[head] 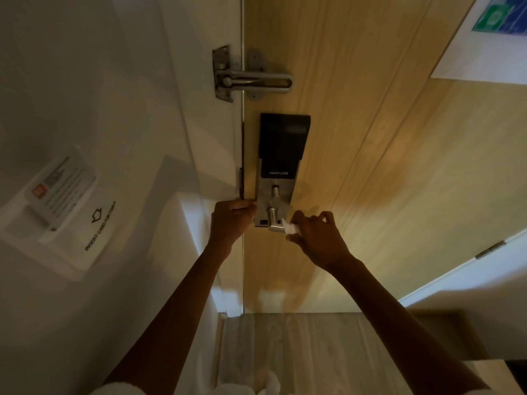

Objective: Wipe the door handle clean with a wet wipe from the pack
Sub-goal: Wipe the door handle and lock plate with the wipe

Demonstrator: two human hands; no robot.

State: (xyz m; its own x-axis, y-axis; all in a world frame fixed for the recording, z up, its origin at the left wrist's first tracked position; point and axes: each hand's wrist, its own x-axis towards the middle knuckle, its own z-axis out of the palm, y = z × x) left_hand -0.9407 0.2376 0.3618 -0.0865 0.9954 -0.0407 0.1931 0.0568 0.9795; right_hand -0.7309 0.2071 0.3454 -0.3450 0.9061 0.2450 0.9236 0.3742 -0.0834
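A silver lever door handle [274, 220] juts from the lock plate of a black and silver smart lock [281, 155] on a light wooden door [356, 166]. My right hand [316, 238] pinches a small white wet wipe [290, 228] and presses it against the outer end of the handle. My left hand [232, 220] rests at the door edge just left of the lock plate, fingers curled against it. No wipe pack is in view.
A metal swing-bar door guard [248, 76] sits above the lock. A white key-card holder [60, 201] is on the left wall. A notice [490, 38] hangs on the door at upper right. Wood-pattern floor [299, 352] lies below.
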